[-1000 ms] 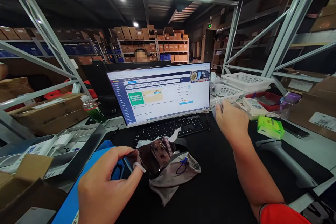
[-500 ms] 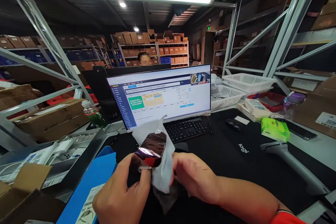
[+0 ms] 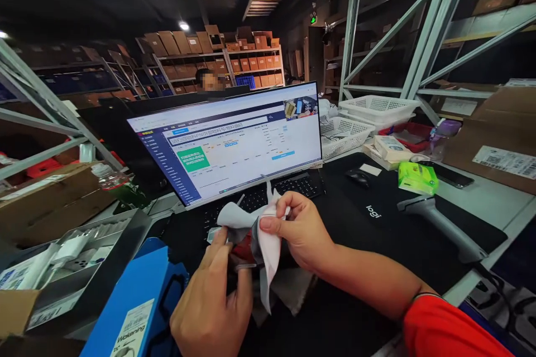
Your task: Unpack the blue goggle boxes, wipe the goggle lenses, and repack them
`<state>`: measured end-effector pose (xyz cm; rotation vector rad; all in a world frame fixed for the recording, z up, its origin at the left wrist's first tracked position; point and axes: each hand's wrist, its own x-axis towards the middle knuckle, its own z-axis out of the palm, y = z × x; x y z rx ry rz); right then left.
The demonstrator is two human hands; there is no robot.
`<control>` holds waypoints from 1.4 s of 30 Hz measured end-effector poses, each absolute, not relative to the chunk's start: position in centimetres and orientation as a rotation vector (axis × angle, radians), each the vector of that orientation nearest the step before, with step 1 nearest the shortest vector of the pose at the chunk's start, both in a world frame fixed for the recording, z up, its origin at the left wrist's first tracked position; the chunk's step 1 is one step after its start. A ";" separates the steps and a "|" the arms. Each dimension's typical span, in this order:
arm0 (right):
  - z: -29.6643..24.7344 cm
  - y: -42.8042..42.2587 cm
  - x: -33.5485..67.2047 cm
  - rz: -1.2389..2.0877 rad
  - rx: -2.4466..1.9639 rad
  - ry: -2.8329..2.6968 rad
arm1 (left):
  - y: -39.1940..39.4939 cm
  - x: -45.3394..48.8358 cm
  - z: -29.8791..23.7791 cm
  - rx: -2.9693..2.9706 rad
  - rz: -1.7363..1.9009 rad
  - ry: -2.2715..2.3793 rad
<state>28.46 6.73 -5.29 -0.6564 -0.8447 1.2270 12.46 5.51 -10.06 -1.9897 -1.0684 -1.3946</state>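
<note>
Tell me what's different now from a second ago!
The right hand came from beside the monitor, leftward and nearer the person, and now pinches the white wrap. The left hand still holds the shiny dark piece. The scanner and green packet stayed put.

Curled white sheet against glossy piece

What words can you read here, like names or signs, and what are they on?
"logi": on the black mat.
"Wakening": on the label of the blue box.
"PN": on the screen, among Chinese characters too blurred to quote surely.
Too small or blurred to read: the green pack, the carton's label, the keys, the green sign.
</note>
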 end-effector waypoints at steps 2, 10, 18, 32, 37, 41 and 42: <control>-5.8 6.6 28.1 1.197 -0.659 -0.807 | 5.6 12.3 -10.1 -1.984 -1.368 -1.055; -7.8 5.4 26.0 0.860 -0.797 -1.136 | 5.6 11.4 -10.7 -1.900 -1.274 -1.100; -5.0 7.0 28.9 1.051 -0.807 -0.914 | 4.7 11.7 -9.5 -2.006 -1.232 -1.142; 0.2 5.4 42.3 0.205 -1.182 -1.700 | 6.6 6.2 -6.3 -2.361 -1.384 -1.298; 0.0 4.3 41.7 0.303 -1.117 -1.668 | 6.4 5.7 -6.6 -2.476 -1.294 -1.313; -0.6 4.6 40.3 0.450 -1.023 -1.694 | 6.3 5.7 -6.5 -2.477 -1.291 -1.277; -0.6 4.6 40.0 0.503 -1.008 -1.690 | 6.3 5.7 -6.5 -2.474 -1.297 -1.263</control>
